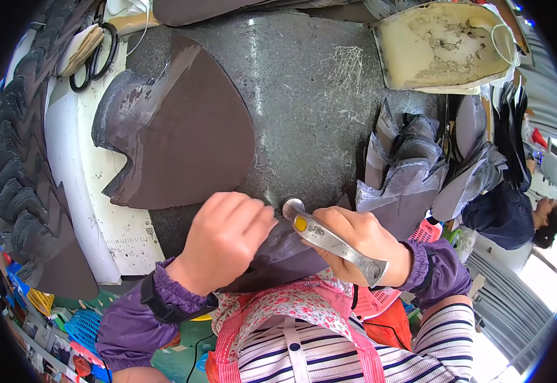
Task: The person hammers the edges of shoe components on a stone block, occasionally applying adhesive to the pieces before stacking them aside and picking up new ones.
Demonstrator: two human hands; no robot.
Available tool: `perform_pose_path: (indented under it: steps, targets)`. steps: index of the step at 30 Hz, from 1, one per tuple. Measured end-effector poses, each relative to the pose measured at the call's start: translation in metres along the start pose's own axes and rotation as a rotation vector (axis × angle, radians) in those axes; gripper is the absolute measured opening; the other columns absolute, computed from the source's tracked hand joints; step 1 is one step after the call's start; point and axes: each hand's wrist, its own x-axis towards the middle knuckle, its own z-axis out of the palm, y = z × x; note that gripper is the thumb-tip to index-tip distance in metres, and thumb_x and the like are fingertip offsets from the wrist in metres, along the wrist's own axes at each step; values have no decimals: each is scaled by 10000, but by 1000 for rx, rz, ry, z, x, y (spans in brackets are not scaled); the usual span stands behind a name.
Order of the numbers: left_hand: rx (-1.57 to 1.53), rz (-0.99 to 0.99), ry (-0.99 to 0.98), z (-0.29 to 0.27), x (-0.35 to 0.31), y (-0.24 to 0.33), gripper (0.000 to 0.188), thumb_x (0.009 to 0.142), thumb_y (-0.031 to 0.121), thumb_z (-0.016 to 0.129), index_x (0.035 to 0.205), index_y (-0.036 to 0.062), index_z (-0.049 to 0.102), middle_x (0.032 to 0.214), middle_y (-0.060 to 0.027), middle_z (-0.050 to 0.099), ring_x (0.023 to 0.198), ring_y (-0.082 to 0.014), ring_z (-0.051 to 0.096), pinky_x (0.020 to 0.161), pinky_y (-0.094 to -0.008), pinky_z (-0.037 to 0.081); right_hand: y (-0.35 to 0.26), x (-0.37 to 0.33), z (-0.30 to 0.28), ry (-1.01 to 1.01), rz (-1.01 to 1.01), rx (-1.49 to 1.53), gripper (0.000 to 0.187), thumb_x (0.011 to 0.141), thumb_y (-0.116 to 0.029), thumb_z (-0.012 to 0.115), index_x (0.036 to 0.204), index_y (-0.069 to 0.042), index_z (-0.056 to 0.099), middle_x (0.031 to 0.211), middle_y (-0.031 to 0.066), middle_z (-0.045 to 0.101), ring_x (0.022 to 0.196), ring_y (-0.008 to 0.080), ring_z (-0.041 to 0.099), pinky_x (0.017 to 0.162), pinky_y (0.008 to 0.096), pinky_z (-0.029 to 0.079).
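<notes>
My right hand [355,239] is closed around a shoemaker's hammer [342,246]; its round face points toward the left hand and its long metal peen lies over my wrist. A yellow spot shows on the hammer's head, while the handle is mostly hidden by the fist. Just to the left, my left hand [224,230] is curled with fingers pressed together; whatever they hold is hidden. Beneath both hands lies a dark brown sheet piece [278,255] at the near edge of the work surface. Another brown piece [195,134], notched and grey-edged, rests flat beyond my left hand.
The grey slab [304,83] carries thread scraps. Black-handled scissors [96,60] lie far left, above a white board [128,236]. Overlapping dark pieces [23,172] line the left side; more grey-edged pieces [406,166] stack at right. A stained cream tray [444,48] sits far right. A person [508,214] is beyond.
</notes>
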Motion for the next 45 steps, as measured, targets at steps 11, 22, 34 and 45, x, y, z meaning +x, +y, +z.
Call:
perform_pose_path:
  steps: [11, 22, 34, 45]
  targets:
    - [108, -54, 132, 13, -17, 15, 218, 725, 61, 638, 918, -32, 679, 893, -108, 616, 842, -261, 595, 716, -368, 494, -3, 4, -2, 17, -56, -59, 324, 793, -6, 681, 1080, 51, 541, 829, 158, 566, 626, 328, 616, 526, 384, 507]
    - [-82, -191, 198, 15, -35, 18, 301, 709, 49, 635, 987, -64, 665, 927, -143, 608, 836, -290, 606, 733, -389, 507, 3, 5, 3, -69, -177, -181, 395, 720, 26, 655, 1098, 47, 543, 933, 166, 559, 695, 315, 628, 556, 369, 528]
    - [-225, -440, 246, 14, -49, 29, 295, 722, 18, 648, 1003, -70, 660, 919, -136, 586, 835, -293, 593, 738, -392, 496, -14, 19, -3, -228, -122, -105, 538, 636, -37, 670, 1122, 61, 461, 897, 200, 549, 791, 401, 606, 686, 450, 518]
    - [-3, -264, 260, 17, -51, 35, 251, 731, 37, 660, 959, -68, 663, 896, -127, 589, 835, -280, 587, 724, -379, 493, -21, 27, -1, -292, -164, -128, 508, 688, -44, 650, 1139, 56, 441, 913, 209, 555, 801, 409, 617, 671, 466, 520]
